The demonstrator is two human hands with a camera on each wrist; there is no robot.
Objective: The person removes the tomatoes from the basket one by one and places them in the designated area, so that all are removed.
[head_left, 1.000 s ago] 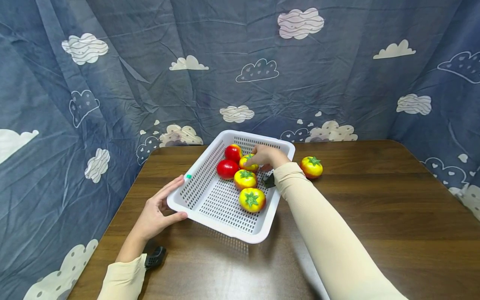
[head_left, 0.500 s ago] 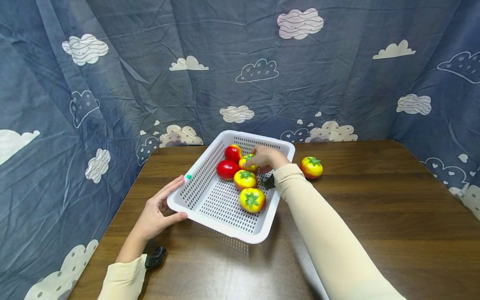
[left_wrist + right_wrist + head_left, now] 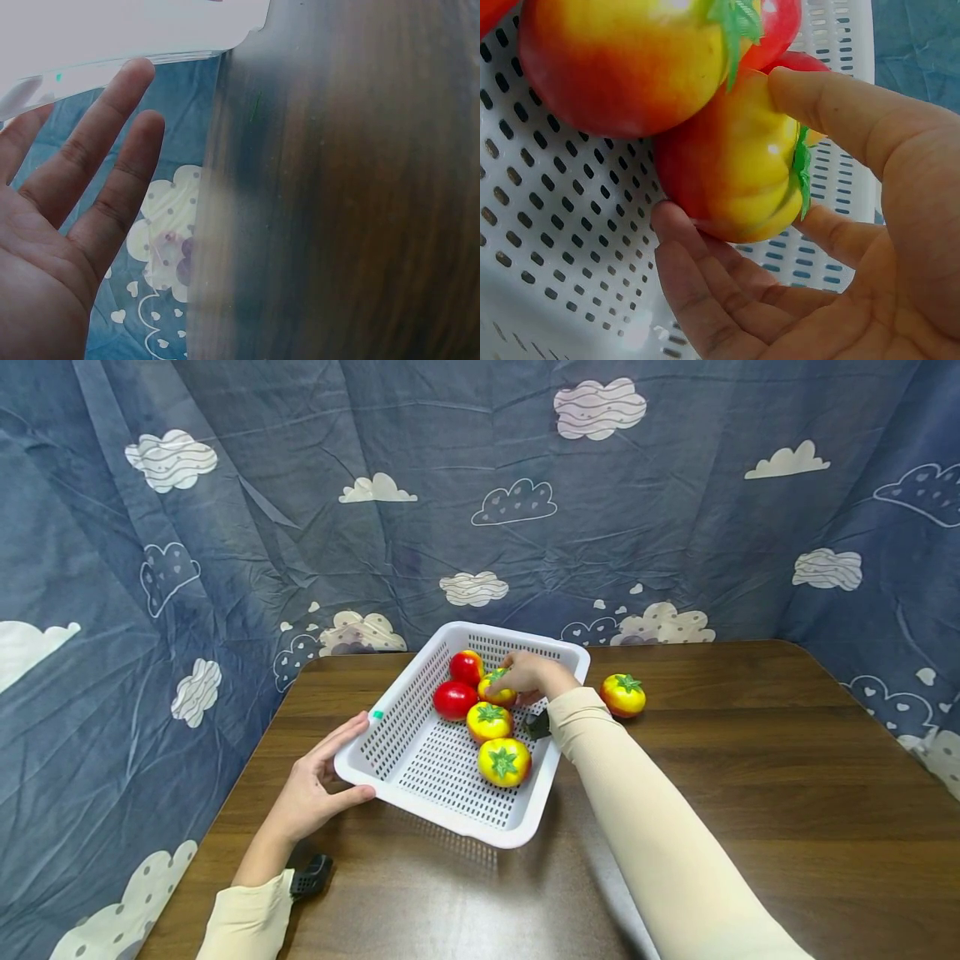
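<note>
A white perforated plastic basket (image 3: pixel 442 817) sits on the table, angled. My left hand (image 3: pixel 306 793) holds its near left corner, thumb on the front side and fingers along the left side. In the left wrist view the fingers (image 3: pixel 112 187) look fairly straight, with one tip at the rim. My right hand (image 3: pixel 534 678) reaches into the basket and grips a yellow-and-red toy tomato (image 3: pixel 739 169) with a green leafy top, thumb on one side and fingers beneath. Two similar tomatoes (image 3: pixel 504 763) lie nearer the front, beside two smooth red fruits (image 3: pixel 454 701).
Another yellow-and-red tomato (image 3: pixel 623 696) lies on the wooden table (image 3: pixel 750 760), just right of the basket. A blue curtain (image 3: pixel 420 552) with clouds hangs behind the table's far edge. A black strap-like device (image 3: pixel 311 877) is at my left wrist.
Almost nothing differs. Both hands keep their places, and the two front tomatoes in the basket have shifted very slightly.
</note>
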